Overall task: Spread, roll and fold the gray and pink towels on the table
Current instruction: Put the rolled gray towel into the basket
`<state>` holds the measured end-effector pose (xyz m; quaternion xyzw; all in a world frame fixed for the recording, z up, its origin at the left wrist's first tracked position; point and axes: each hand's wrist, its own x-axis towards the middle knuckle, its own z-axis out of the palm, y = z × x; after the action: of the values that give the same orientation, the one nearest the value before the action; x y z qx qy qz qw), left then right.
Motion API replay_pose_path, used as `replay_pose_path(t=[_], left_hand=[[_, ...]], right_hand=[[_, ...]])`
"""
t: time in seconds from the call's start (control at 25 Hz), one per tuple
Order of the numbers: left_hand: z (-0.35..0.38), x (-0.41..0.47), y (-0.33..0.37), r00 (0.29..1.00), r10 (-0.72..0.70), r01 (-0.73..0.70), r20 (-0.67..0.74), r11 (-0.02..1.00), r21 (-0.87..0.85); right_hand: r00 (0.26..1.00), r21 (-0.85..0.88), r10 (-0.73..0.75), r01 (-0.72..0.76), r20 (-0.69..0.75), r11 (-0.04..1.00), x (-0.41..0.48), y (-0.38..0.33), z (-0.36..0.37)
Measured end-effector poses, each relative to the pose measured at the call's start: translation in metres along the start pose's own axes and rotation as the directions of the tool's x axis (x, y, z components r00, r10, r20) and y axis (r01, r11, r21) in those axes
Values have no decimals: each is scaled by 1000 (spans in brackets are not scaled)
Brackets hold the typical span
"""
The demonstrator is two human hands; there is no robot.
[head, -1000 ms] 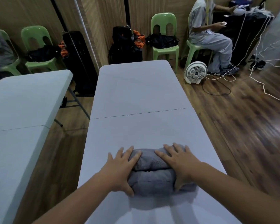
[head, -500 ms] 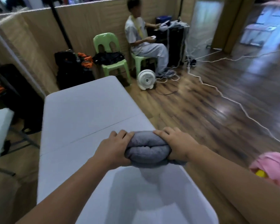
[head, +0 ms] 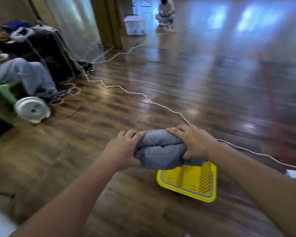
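The folded gray towel [head: 161, 149] is held in the air over the wooden floor [head: 58, 159]. In the view, its lower edge overlaps the far rim of the yellow basket [head: 186, 183]. The left hand [head: 121, 149] is clamped on the towel's left end, with fingers curled over the top. The right hand [head: 192, 142] is clamped on the right end in the same way. A white cable [head: 138, 94] is laid across the floor beyond the basket. A white fan [head: 32, 110] is seen far to the basket's left.
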<state>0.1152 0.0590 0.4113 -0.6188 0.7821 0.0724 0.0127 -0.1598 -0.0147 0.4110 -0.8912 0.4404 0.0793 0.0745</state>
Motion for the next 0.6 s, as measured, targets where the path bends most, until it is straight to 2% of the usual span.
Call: replay_pose_path(t=[0.16, 0.36, 0.48, 0.6], left_hand=[[33, 102, 61, 987, 144, -143, 70, 990, -24], [93, 194, 80, 947, 259, -264, 188, 964, 1], [154, 242, 78, 914, 325, -345, 241, 938, 45], [251, 280, 78, 882, 324, -354, 342, 935, 27]], right_hand=[[989, 58, 127, -132, 80, 990, -14, 101, 37], [956, 127, 244, -265, 163, 956, -3, 161, 101], [938, 168, 279, -315, 206, 934, 20, 188, 162], [919, 208, 266, -333, 292, 920, 50, 215, 264]])
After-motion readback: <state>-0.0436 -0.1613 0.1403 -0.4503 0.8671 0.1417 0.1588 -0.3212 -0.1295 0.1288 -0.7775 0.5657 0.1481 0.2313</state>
